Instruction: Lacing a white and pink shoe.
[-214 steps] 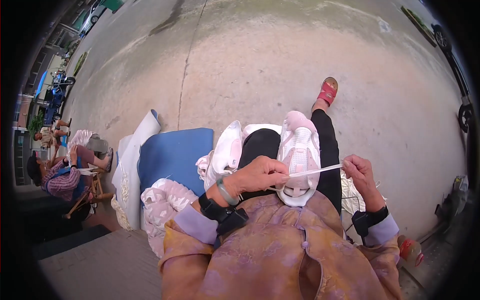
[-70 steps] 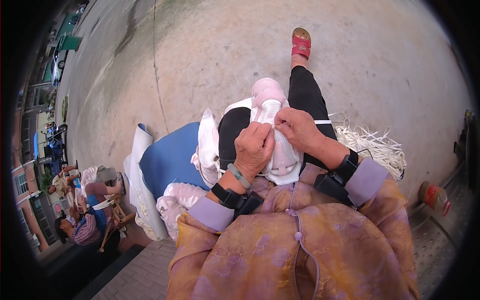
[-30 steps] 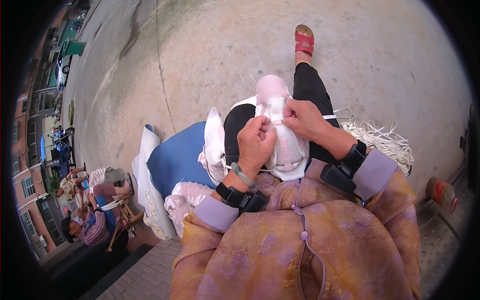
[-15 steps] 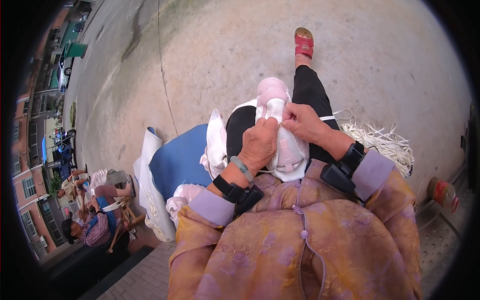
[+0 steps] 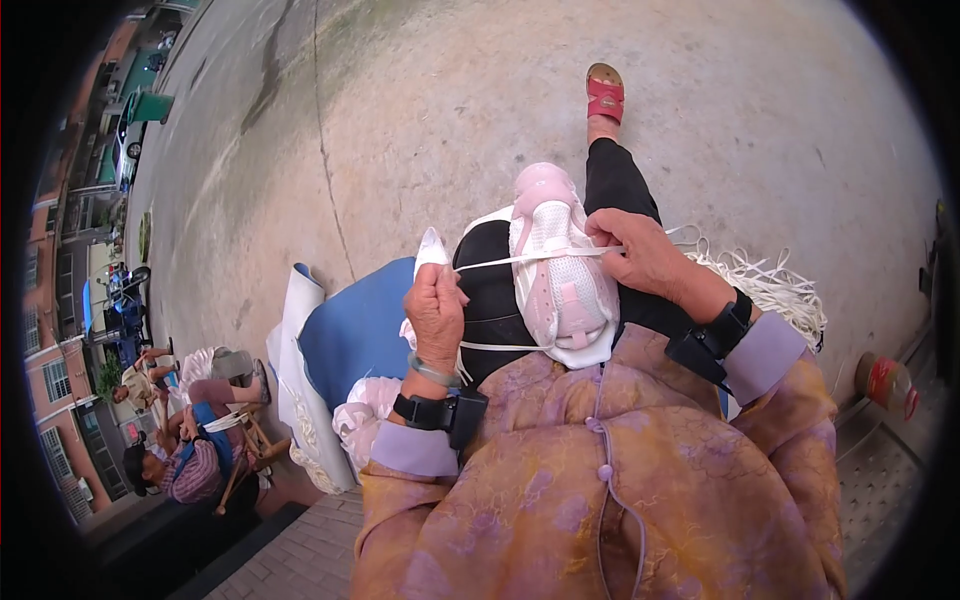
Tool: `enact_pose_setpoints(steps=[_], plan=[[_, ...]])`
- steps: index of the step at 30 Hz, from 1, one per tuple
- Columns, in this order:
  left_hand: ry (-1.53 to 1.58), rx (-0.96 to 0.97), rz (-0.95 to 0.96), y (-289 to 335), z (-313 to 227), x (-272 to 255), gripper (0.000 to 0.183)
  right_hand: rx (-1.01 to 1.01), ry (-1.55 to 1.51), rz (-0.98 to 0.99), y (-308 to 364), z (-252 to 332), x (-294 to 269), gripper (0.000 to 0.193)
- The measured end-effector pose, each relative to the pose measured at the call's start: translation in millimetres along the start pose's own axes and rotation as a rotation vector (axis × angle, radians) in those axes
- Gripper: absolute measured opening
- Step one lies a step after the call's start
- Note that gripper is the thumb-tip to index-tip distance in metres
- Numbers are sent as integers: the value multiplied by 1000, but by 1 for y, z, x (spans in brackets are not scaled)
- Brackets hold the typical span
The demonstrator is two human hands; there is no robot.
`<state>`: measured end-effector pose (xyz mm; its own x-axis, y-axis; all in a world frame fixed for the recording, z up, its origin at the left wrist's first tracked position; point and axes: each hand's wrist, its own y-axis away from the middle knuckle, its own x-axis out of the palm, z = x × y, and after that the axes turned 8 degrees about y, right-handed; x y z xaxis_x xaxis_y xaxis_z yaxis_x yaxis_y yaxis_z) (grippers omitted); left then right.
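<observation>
Above concrete point(image 5: 450, 130), left hand point(image 5: 436, 308) and right hand point(image 5: 645, 258) stretch lace point(image 5: 490, 263) across 1 shoe point(image 5: 566, 282).

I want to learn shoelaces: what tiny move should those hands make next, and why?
Perhaps the left hand should gently tug the white lace leftward: it holds the lace out to that side, and the lace runs across the pink-and-white shoe to the right hand.

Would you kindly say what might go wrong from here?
The white lace, stretched between the left hand and right hand, might slip from either pinch. The pink-and-white shoe rests on the lap, so a hard pull could twist it. The lace pile beside the right leg might tangle.
</observation>
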<state>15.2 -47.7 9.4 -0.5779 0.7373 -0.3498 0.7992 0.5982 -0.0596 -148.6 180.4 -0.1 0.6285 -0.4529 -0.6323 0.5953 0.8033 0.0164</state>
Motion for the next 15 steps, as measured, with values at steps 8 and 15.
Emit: enact_pose_setpoints(steps=[8, 15], plan=[[-976, -14, -478, 20, 97, -203, 23, -125, 330, -119, 10, 8, 7, 36], [-165, -98, 77, -5, 4, -16, 33, -284, 470, -254, 12, 4, 10, 25]])
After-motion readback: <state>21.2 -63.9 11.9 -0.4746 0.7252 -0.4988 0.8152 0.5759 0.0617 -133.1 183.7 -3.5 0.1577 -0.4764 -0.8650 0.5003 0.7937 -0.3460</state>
